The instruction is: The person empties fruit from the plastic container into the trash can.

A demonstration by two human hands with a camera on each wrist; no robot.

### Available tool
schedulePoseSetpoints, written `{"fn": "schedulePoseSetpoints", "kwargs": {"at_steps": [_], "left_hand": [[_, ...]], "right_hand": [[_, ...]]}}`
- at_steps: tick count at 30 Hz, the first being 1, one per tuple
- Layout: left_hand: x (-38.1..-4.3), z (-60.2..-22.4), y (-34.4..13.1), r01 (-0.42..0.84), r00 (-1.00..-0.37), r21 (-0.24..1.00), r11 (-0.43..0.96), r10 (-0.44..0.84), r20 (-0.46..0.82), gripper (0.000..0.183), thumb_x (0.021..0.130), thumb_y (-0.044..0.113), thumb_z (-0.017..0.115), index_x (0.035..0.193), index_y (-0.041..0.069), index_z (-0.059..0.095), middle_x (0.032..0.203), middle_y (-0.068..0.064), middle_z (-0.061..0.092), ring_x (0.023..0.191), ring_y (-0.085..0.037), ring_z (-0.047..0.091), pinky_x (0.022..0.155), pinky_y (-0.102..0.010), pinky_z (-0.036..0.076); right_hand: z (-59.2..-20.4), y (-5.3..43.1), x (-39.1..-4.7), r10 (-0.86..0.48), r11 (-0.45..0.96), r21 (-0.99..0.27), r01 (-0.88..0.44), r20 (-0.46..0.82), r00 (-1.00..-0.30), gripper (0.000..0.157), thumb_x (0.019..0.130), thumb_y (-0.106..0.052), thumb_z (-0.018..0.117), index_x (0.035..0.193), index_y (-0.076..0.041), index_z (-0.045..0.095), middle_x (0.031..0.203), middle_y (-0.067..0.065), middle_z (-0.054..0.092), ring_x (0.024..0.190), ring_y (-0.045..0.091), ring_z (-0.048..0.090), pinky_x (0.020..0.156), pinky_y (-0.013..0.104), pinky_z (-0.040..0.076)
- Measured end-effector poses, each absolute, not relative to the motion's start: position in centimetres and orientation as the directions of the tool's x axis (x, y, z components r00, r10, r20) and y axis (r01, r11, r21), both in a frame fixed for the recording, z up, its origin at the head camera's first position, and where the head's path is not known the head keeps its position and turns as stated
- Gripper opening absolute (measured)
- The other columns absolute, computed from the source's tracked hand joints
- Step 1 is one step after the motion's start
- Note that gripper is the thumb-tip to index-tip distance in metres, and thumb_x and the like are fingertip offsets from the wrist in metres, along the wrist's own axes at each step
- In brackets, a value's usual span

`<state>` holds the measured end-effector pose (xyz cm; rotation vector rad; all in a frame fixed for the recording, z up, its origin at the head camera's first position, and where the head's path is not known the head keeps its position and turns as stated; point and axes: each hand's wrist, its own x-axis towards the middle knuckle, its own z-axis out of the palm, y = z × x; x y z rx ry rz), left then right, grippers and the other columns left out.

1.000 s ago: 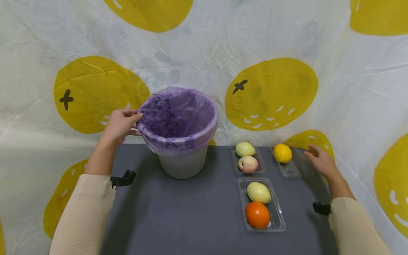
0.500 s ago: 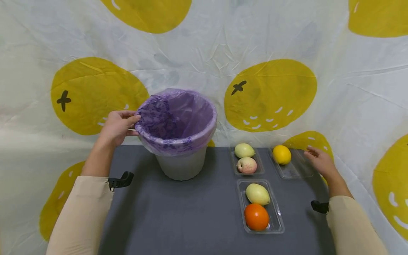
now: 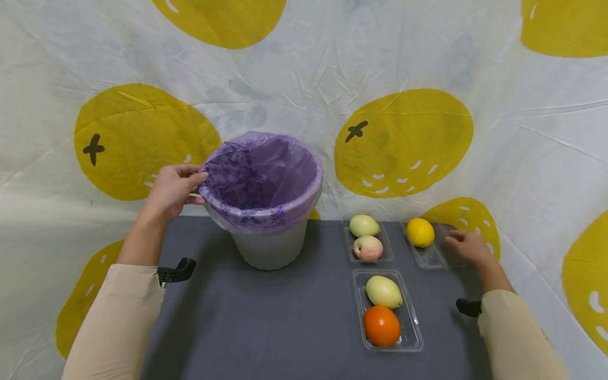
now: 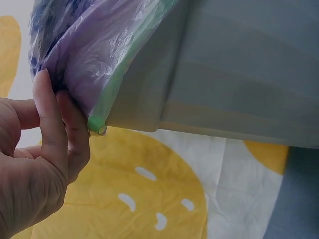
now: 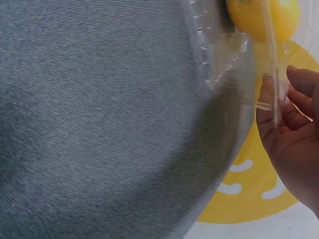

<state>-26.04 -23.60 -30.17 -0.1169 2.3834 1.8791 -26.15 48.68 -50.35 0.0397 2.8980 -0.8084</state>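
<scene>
My left hand (image 3: 171, 191) pinches the left rim of a white bin (image 3: 271, 250), thumb over the edge and fingers outside. A purple patterned trash bag (image 3: 290, 169) lines the bin and folds over its rim; in the left wrist view the bag's green edge (image 4: 102, 112) hangs by the fingers. At the far right, my right hand (image 3: 467, 247) pinches the right end of a clear plastic container (image 3: 431, 259). A round yellow fruit (image 3: 420, 233) sits in its left part. The right wrist view shows the container's clear edge (image 5: 274, 94) between thumb and fingers.
A second clear container (image 3: 349, 253) holds a pale green fruit (image 3: 364, 225) and a pinkish fruit (image 3: 368, 248). Nearer, another clear container (image 3: 413, 338) holds a pale yellow-green fruit (image 3: 383, 292) and an orange-red fruit (image 3: 382, 325). All stand on a dark grey table (image 3: 266, 322) before a patterned cloth (image 3: 294, 79).
My right hand has moved left and slightly down, its fingers closing from loose onto the container's end. The left hand keeps its hold on the rim.
</scene>
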Motion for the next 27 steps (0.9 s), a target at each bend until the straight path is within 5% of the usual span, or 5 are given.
{"fn": "schedulePoseSetpoints", "kwargs": {"at_steps": [9,27], "left_hand": [[-26.1,-30.2,-23.6,-0.126,-0.991,0.964,0.232,0.009,-0.132,0.065,0.106,0.026,0.059,0.158,-0.003,0.035,0.125,-0.003,0.049,0.075,-0.007,0.066,0.062,-0.023,0.063],[-26.4,-30.3,-23.6,-0.148,-0.988,0.965,0.215,-0.002,-0.152,0.064,0.105,0.025,0.060,0.158,-0.003,0.036,0.125,-0.004,0.050,0.070,-0.007,0.066,0.062,-0.023,0.063]], "right_hand": [[-51.1,48.3,-26.1,0.044,0.800,-0.576,0.169,-0.226,-0.973,0.055,0.112,-0.029,0.046,0.143,0.016,0.046,0.119,0.033,0.064,0.096,0.033,0.064,0.080,0.040,0.058],[-50.8,47.3,-25.5,0.031,0.728,-0.657,0.194,-0.252,-0.967,0.046,0.108,-0.020,0.054,0.134,0.018,0.053,0.107,0.023,0.070,0.083,0.015,0.067,0.070,0.024,0.059]]}}
